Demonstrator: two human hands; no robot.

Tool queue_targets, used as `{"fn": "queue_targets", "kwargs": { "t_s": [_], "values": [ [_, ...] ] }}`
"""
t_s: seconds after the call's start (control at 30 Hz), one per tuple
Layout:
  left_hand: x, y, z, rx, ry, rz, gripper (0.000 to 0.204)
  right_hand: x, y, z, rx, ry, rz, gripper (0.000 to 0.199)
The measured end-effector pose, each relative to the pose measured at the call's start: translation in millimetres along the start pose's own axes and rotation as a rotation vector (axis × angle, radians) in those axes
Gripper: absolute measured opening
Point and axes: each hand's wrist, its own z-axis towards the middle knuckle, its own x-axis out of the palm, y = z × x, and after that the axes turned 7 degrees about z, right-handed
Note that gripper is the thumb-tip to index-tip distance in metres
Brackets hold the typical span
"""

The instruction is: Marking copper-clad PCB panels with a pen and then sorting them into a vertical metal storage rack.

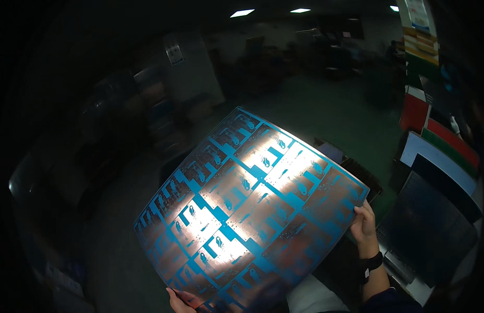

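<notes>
Your right hand (pixel 363 221) grips the blue-patterned copper panel (pixel 229 206) near its right corner; left hand (pixel 180 301) pinches its lower-left edge. Panel's held between them. Probably thin, stiff, scratch-prone: edges only. Dark board (pixel 427 227) right of panel.

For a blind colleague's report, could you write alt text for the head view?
A large shiny copper-coloured panel with blue patterning is held by a person's left hand near its lower left edge and right hand at its right corner; a dark band circles that wrist. Beyond lies a dim green floor.
</notes>
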Motion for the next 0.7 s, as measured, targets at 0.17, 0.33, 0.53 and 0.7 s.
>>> {"fn": "queue_targets", "kwargs": {
  "t_s": [0.17, 0.33, 0.53, 0.7],
  "values": [
    [-60.4, 23.3, 16.6, -0.146, 0.074, -0.128, 0.032, 2.7, 6.2, -14.0, 0.062, 0.051, -0.028, 0.055],
    [-61.2, 0.4, -7.1, -0.205, 0.023, 0.195, 0.033, 12.9, 2.3, -19.1, 0.108, 0.073, -0.031, 0.057],
    [-100.4, 25.7, 12.0, -0.229, 0.387, -0.482, 0.037, -6.4, -1.3, -16.6, 0.146, 0.052, -0.024, 0.046],
    [-84.4, 22.0, 13.4, -0.174, -0.104, 0.07, 0.042, -64.3, -2.3, -10.9, 0.213, -0.042, 0.053, 0.032]
  ]
}}
